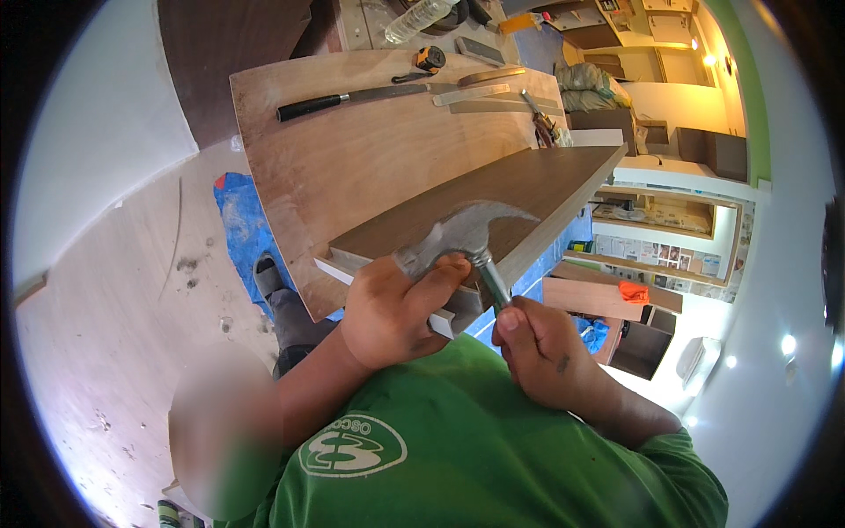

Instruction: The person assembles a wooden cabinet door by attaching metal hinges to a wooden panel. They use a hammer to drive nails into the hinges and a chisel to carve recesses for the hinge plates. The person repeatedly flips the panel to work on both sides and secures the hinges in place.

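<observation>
my left hand (392, 312) is closed around the near end of the dark board (493, 198), thumb on top and fingers wrapped under the pale strip (339, 271) that runs along its edge, so the board stays braced against my body and does not slide. my right hand (546, 352) is clenched on the metal handle of the claw hammer (462, 233), gripping low on the shaft, near the end, which leaves the head free over the board. the hammer head lies just above my left thumb, its claw curving away toward the far end of the board; whether the face touches the strip i cannot tell, since my left hand covers that spot.

the dark board rests slanted on the plywood desk (352, 150), its near end sticking out over the edge toward me, which puts that end within reach of both hands. farther back on the desk, well apart from my hands, lie a black-handled chisel (348, 99), a tape measure (429, 59) and a few flat metal strips (471, 94), laid in a loose row along the far edge. a clear plastic bottle (421, 18) lies beyond them. below the desk a blue tarp (238, 220) covers part of the floor.
</observation>
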The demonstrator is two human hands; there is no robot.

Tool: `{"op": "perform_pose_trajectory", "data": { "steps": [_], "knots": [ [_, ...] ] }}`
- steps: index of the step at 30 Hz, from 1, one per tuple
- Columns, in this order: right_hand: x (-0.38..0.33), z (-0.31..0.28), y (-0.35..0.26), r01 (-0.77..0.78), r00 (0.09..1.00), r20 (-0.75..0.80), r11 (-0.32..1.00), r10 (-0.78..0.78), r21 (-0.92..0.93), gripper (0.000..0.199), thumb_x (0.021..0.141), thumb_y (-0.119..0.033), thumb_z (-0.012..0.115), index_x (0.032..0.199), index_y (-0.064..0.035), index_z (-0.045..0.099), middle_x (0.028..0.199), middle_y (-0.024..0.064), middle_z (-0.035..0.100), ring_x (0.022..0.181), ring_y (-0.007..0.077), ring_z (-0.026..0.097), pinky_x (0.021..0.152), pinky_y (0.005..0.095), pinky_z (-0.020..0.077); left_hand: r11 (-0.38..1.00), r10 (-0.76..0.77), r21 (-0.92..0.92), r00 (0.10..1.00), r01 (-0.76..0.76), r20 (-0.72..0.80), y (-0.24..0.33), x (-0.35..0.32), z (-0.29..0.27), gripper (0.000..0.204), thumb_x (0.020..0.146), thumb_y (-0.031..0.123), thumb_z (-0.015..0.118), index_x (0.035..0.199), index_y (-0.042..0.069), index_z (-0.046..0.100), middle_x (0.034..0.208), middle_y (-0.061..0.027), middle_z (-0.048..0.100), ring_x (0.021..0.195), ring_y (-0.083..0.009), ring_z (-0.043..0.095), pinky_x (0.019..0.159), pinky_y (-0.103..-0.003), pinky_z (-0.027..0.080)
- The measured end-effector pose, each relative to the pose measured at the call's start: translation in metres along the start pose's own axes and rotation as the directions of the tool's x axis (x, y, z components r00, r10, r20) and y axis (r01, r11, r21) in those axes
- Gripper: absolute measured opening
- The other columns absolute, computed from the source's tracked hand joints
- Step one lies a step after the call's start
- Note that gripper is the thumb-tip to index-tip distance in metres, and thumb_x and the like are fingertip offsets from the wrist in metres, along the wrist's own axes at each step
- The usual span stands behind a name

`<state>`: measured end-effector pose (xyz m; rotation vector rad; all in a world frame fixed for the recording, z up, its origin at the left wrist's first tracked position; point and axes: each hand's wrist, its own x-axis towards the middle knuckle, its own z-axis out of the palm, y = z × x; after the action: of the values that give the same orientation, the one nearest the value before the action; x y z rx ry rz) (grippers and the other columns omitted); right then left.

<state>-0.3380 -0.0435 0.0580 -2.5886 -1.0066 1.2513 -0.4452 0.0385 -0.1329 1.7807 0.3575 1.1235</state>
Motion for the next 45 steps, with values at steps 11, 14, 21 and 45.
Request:
{"op": "perform_pose_trajectory", "data": {
  "steps": [11, 14, 21, 45],
  "knots": [
    [-0.006, 0.002, 0.006, 0.140, 0.990, -0.003, 0.985, -0.141, -0.098, 0.032, 0.112, -0.027, 0.048, 0.100, 0.0012, 0.055, 0.067, 0.0213, 0.055, 0.060, 0.0390, 0.059, 0.061, 0.0456, 0.0464, 0.999, -0.032, -0.037, 0.999, 0.032, -0.001, 0.002, -0.010, 0.007, 0.039, 0.067, 0.008, 0.084, 0.103, 0.004, 0.071, 0.114, -0.0148, 0.076, 0.105, -0.0339, 0.074, 0.090, -0.043, 0.059],
    [-0.006, 0.001, 0.010, 0.143, 0.990, 0.008, 0.981, -0.143, -0.127, 0.031, 0.111, -0.027, 0.048, 0.100, 0.0012, 0.055, 0.068, 0.0223, 0.057, 0.062, 0.0407, 0.060, 0.061, 0.0471, 0.0471, 1.000, -0.029, -0.009, 0.999, 0.029, 0.033, 0.006, -0.010, 0.005, 0.039, 0.068, 0.008, 0.084, 0.104, 0.003, 0.071, 0.114, -0.0164, 0.076, 0.105, -0.0340, 0.075, 0.091, -0.043, 0.059],
    [0.006, -0.012, 0.023, 0.104, 0.985, -0.112, 0.975, -0.128, -0.195, 0.038, 0.112, -0.027, 0.047, 0.089, 0.0000, 0.061, 0.067, 0.0086, 0.059, 0.063, 0.0168, 0.056, 0.062, 0.0356, 0.0459, 0.998, 0.069, -0.002, 0.996, -0.069, -0.049, 0.005, -0.006, 0.010, 0.038, 0.067, 0.011, 0.080, 0.103, 0.001, 0.072, 0.100, -0.0121, 0.076, 0.087, -0.0297, 0.075, 0.076, -0.037, 0.061],
    [0.110, -0.161, 0.151, -0.166, 0.909, -0.353, 0.970, 0.220, 0.178, 0.057, 0.110, -0.054, 0.046, 0.079, -0.0068, 0.052, 0.053, -0.0003, 0.043, 0.037, 0.0126, 0.044, 0.035, 0.0294, 0.0377, 0.998, 0.055, -0.038, 0.994, -0.058, -0.092, 0.008, 0.010, 0.002, 0.041, 0.063, 0.008, 0.080, 0.102, -0.003, 0.071, 0.103, -0.0172, 0.077, 0.096, -0.0322, 0.077, 0.079, -0.039, 0.064]
  ]
}}
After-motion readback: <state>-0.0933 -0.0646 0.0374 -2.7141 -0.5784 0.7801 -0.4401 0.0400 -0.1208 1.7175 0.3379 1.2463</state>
